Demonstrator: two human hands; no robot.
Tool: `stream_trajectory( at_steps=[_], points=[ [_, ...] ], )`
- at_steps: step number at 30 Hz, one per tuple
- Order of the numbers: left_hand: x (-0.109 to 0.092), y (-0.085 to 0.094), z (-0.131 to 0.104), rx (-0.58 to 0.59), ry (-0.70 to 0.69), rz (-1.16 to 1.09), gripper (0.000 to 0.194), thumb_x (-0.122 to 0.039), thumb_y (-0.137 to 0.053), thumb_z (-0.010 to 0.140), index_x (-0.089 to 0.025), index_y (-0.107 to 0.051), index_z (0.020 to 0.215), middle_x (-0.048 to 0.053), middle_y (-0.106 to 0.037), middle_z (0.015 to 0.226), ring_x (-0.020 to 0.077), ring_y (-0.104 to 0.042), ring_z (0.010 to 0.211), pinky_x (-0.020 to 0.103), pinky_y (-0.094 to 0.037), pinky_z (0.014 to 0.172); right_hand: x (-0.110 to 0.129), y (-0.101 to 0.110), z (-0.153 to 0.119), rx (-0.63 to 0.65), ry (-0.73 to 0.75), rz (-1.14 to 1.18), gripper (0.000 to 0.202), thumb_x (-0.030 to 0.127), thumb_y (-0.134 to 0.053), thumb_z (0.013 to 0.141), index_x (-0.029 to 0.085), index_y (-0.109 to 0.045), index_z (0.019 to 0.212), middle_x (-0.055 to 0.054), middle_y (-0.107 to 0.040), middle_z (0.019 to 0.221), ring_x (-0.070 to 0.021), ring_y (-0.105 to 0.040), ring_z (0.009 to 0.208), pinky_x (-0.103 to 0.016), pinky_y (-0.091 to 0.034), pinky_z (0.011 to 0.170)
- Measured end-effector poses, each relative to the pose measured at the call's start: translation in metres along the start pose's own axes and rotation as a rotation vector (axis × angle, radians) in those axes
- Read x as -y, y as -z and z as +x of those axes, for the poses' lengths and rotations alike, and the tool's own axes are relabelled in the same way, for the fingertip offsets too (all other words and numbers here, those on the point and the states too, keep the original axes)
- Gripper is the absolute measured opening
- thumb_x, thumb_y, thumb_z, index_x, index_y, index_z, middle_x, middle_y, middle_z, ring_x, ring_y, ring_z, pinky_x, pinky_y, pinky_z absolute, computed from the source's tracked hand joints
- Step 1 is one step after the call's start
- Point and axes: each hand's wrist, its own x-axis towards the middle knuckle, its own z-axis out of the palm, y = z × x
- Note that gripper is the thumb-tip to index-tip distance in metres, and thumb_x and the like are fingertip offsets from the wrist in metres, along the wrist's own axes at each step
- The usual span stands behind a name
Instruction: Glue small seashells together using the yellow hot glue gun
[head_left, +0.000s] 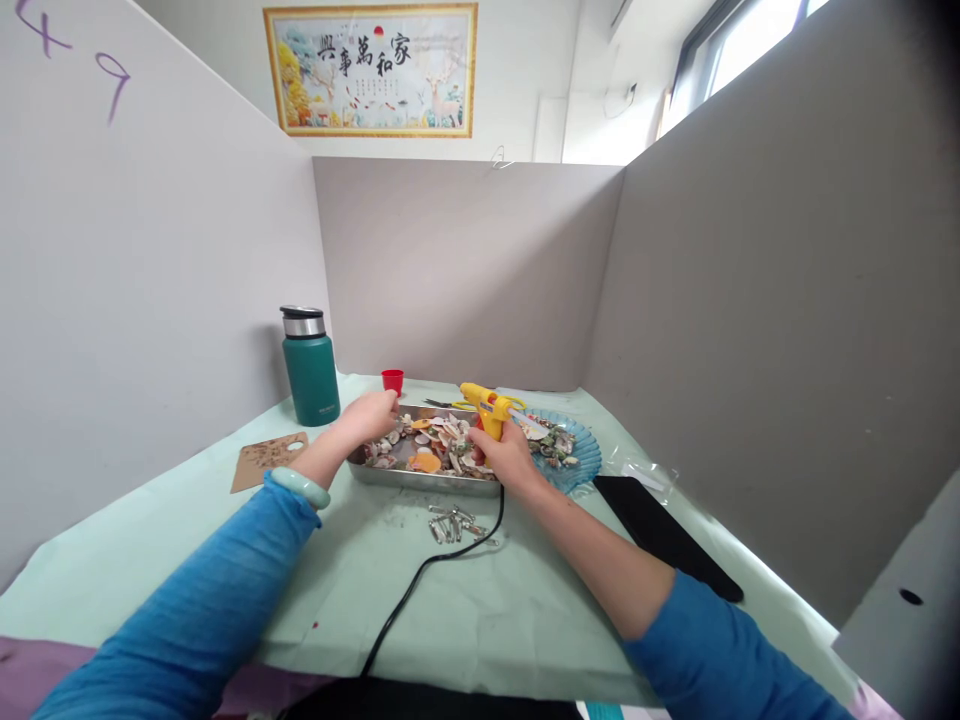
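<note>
My right hand (511, 455) is wrapped round the handle of a yellow hot glue gun (489, 404), with a glue stick jutting from its rear and a black cord (427, 563) running down toward me. A metal tray (420, 482) of shells and small flat pieces lies below it. Over the tray's left back corner, my left hand (373, 413) has its fingers pinched together. Their tips are just in front of a small red cup (392, 380); whether they touch it or hold something small is hidden.
Right of the tray is a blue plate (589, 460) of shells, with a black flat object (664, 535) nearby. A green bottle (310, 370) and a brown card (262, 458) are at left. Metal clips (452, 524) lie in front; scissors (461, 404) lie behind. Grey panels (465, 270) enclose the table.
</note>
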Motion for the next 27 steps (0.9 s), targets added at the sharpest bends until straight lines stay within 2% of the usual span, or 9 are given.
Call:
stream_trajectory(
  at_steps=[4, 9, 11, 14, 16, 19, 20, 24, 27],
  points=[
    [0.002, 0.003, -0.004, 0.082, 0.091, 0.207, 0.027, -0.017, -0.051, 0.074, -0.014, -0.064, 0.097, 0.020, -0.068, 0.102, 0.0307, -0.064, 0.096, 0.033, -0.048, 0.073, -0.001, 0.000, 0.001, 0.007, -0.007, -0.008, 0.028, 0.030, -0.061, 0.069, 0.018, -0.056, 0.094, 0.002, -0.059, 0.066, -0.0113, -0.054, 0.047, -0.024, -0.047, 0.045],
    [-0.006, -0.001, -0.007, 0.168, 0.065, 0.203, 0.021, -0.017, -0.060, 0.067, -0.015, -0.066, 0.086, 0.020, -0.069, 0.102, 0.0293, -0.065, 0.093, 0.030, -0.048, 0.072, -0.001, 0.000, 0.001, 0.000, 0.004, -0.015, 0.028, 0.029, -0.062, 0.068, 0.018, -0.056, 0.093, 0.003, -0.059, 0.064, -0.0116, -0.054, 0.047, -0.024, -0.047, 0.045],
    [-0.007, -0.003, -0.007, 0.214, 0.058, 0.135, 0.016, -0.016, -0.061, 0.064, -0.015, -0.065, 0.079, 0.018, -0.070, 0.096, 0.0278, -0.066, 0.088, 0.029, -0.049, 0.069, -0.001, 0.000, 0.000, 0.000, 0.005, -0.018, 0.028, 0.029, -0.062, 0.068, 0.018, -0.056, 0.094, 0.002, -0.059, 0.065, -0.0118, -0.054, 0.047, -0.025, -0.047, 0.045],
    [-0.006, -0.004, -0.007, 0.331, 0.054, -0.173, 0.013, -0.018, -0.059, 0.067, -0.018, -0.060, 0.080, 0.011, -0.072, 0.084, 0.0218, -0.067, 0.074, 0.025, -0.049, 0.060, 0.001, 0.000, -0.001, 0.005, -0.004, -0.012, 0.027, 0.029, -0.061, 0.068, 0.018, -0.057, 0.092, 0.002, -0.060, 0.066, -0.0116, -0.054, 0.046, -0.025, -0.048, 0.046],
    [-0.005, -0.001, -0.008, 0.338, 0.073, -0.318, 0.014, -0.018, -0.055, 0.069, -0.019, -0.058, 0.083, 0.008, -0.072, 0.082, 0.0186, -0.066, 0.067, 0.024, -0.048, 0.056, 0.001, 0.000, -0.001, 0.006, -0.012, -0.012, 0.026, 0.029, -0.061, 0.068, 0.018, -0.057, 0.091, 0.002, -0.060, 0.066, -0.0114, -0.054, 0.046, -0.025, -0.048, 0.046],
    [-0.005, 0.006, -0.010, 0.225, 0.109, -0.208, 0.015, -0.013, -0.055, 0.066, -0.017, -0.057, 0.081, 0.009, -0.071, 0.079, 0.0180, -0.066, 0.061, 0.024, -0.047, 0.055, 0.000, 0.000, 0.000, 0.003, -0.012, -0.016, 0.027, 0.029, -0.061, 0.068, 0.017, -0.057, 0.093, 0.002, -0.060, 0.066, -0.0114, -0.054, 0.047, -0.025, -0.048, 0.046],
    [-0.007, 0.007, -0.012, 0.241, 0.118, -0.172, 0.016, -0.011, -0.055, 0.065, -0.017, -0.057, 0.080, 0.009, -0.071, 0.076, 0.0183, -0.065, 0.059, 0.025, -0.047, 0.055, 0.000, 0.000, 0.000, 0.000, -0.009, -0.016, 0.028, 0.029, -0.061, 0.068, 0.017, -0.057, 0.093, 0.002, -0.060, 0.066, -0.0115, -0.054, 0.046, -0.025, -0.048, 0.046],
    [-0.015, 0.001, -0.016, 0.423, 0.106, -0.205, 0.013, -0.014, -0.055, 0.066, -0.017, -0.058, 0.078, 0.008, -0.069, 0.066, 0.0201, -0.064, 0.053, 0.028, -0.048, 0.054, -0.001, 0.000, 0.001, -0.006, -0.008, -0.012, 0.030, 0.030, -0.062, 0.067, 0.017, -0.057, 0.094, 0.002, -0.061, 0.066, -0.0120, -0.054, 0.047, -0.025, -0.048, 0.045],
    [-0.019, -0.008, -0.014, 0.388, 0.076, -0.289, 0.012, -0.013, -0.054, 0.067, -0.017, -0.056, 0.078, 0.008, -0.070, 0.073, 0.0196, -0.065, 0.059, 0.026, -0.048, 0.055, 0.001, 0.000, 0.000, 0.001, -0.008, -0.011, 0.028, 0.029, -0.062, 0.068, 0.018, -0.058, 0.093, 0.001, -0.061, 0.066, -0.0123, -0.055, 0.047, -0.025, -0.048, 0.046]
  ],
)
